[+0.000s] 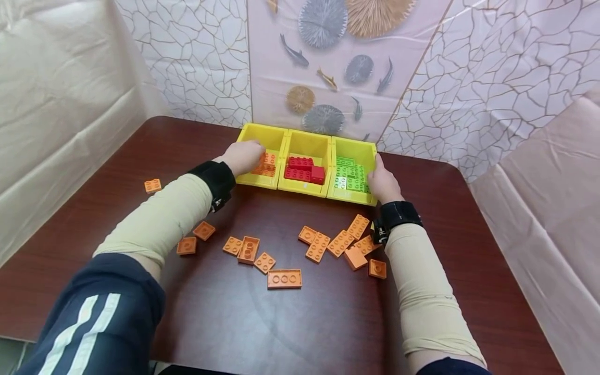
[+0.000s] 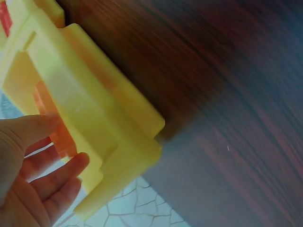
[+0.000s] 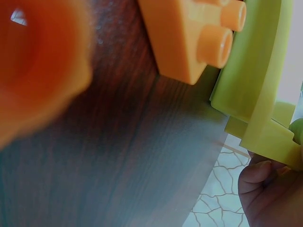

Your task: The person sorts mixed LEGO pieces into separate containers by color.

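Observation:
Three yellow bins stand joined in a row at the back of the table. My left hand point(image 1: 245, 157) reaches into the left bin point(image 1: 255, 179), and its thumb and fingers pinch an orange building brick point(image 2: 56, 124) there. More orange bricks point(image 1: 268, 165) lie on that bin's floor. Red bricks point(image 1: 300, 169) sit in the middle bin point(image 1: 307, 139). The right bin point(image 1: 353, 148) holds light green bricks point(image 1: 349, 174). At its right end, my right hand point(image 1: 384, 180) grips the side wall, thumb at the rim and fingers curled outside.
Loose orange bricks lie across the brown table point(image 1: 225, 317): a group point(image 1: 341, 243) by the right forearm, several point(image 1: 248, 249) in the middle, a few point(image 1: 203, 230) by the left arm. One orange brick point(image 1: 152, 186) is far left. A patterned cloth point(image 1: 328, 67) hangs behind the bins.

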`<control>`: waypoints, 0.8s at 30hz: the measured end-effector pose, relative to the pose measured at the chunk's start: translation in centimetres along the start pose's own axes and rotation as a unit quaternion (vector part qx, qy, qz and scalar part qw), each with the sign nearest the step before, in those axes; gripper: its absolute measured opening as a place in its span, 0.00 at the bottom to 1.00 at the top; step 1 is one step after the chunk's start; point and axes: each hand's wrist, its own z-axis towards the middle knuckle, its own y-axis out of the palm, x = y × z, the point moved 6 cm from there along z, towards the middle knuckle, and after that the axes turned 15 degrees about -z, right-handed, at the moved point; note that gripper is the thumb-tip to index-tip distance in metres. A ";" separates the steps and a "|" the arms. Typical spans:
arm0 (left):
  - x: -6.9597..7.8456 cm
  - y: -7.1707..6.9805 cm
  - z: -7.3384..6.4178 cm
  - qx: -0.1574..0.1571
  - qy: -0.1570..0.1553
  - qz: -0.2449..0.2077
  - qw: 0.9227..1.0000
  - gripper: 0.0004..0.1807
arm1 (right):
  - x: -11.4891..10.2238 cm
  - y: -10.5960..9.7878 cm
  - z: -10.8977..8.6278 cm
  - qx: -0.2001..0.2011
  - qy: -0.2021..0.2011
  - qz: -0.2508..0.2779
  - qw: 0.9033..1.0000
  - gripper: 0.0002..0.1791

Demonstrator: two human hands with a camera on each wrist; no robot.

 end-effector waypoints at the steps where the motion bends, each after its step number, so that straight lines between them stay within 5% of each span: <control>1: -0.1 0.2 0.3 -0.003 -0.005 -0.004 1.000 0.07 | 0.0 0.0 0.0 0.000 -0.001 0.001 1.000 0.34; 12: -0.3 1.6 1.3 -0.046 -0.017 -0.049 0.998 0.10 | 0.1 -0.3 0.2 0.004 0.001 -0.002 1.000 0.34; 24: -0.7 2.5 2.4 -0.038 -0.017 -0.061 0.997 0.12 | 0.3 0.0 0.0 -0.001 0.005 0.011 1.000 0.34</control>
